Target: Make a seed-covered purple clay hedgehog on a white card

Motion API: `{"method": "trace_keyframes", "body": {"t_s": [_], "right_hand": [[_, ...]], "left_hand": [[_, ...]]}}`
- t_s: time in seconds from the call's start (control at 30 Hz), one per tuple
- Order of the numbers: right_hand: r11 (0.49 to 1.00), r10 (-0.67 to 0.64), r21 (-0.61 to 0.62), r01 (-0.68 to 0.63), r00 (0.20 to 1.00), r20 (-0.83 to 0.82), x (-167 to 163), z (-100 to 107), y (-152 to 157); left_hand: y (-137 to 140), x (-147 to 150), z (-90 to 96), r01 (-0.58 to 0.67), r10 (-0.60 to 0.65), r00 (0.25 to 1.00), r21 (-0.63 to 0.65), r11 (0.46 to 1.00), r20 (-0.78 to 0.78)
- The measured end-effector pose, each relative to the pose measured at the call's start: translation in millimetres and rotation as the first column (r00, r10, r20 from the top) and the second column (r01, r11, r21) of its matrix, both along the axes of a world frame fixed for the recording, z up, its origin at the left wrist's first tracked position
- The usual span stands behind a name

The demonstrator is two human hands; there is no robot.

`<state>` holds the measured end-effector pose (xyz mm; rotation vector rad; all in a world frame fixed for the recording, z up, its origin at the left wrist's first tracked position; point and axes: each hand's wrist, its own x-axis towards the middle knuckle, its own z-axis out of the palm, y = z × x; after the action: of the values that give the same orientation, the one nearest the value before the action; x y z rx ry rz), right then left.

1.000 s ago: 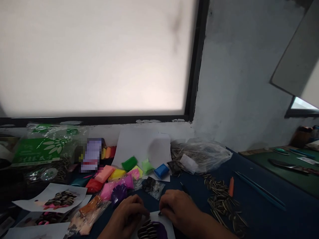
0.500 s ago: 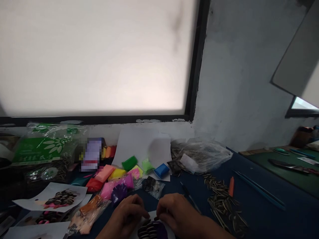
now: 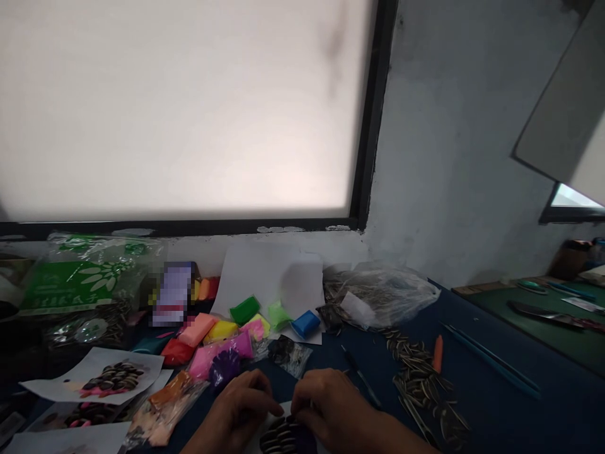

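Note:
At the bottom centre lies a small white paper (image 3: 281,413) with rows of striped sunflower seeds (image 3: 278,436) set beside a patch of dark purple clay (image 3: 305,439). My left hand (image 3: 243,407) is curled at the paper's left side, its fingertips on the upper edge by the seeds. From the right, my right hand (image 3: 333,400) bends over the seeds and the clay, thumb and fingers pinched together at the top of the row around a seed mostly hidden by them. The paper's lower part is cut off by the frame.
Loose sunflower seeds (image 3: 418,372), an orange stick (image 3: 437,353), a pen (image 3: 362,377) and blue tweezers (image 3: 491,359) lie to the right. Colourful clay packs (image 3: 227,350) stand behind my hands. Seed-covered paper pictures (image 3: 113,378) lie left; a green seed bag (image 3: 85,284) is behind them.
My right hand has shifted slightly left over the seeds and covers more of the purple clay. My left hand has hardly moved.

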<state>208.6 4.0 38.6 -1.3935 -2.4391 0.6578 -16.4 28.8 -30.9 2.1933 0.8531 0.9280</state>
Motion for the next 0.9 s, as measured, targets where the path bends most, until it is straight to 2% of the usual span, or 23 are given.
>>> {"method": "trace_keyframes", "body": {"t_s": [0.33,0.57,0.9], "right_hand": [[0.995,0.052,0.077,-0.064,0.986,0.157,-0.1,-3.7,1.2],[0.990,0.080,0.092,-0.104,0.969,0.232,-4.5,0.8,1.3],[0.985,0.092,0.117,-0.126,0.962,0.257,-6.2,-0.8,3.3]], "left_hand": [[0.2,0.9,0.7,-0.009,0.009,1.000,0.001,1.000,-0.003],[0.2,0.7,0.4,-0.010,0.010,1.000,-0.002,1.000,-0.006],[-0.9,1.5,4.3,-0.007,0.006,1.000,-0.010,1.000,-0.022]]}}
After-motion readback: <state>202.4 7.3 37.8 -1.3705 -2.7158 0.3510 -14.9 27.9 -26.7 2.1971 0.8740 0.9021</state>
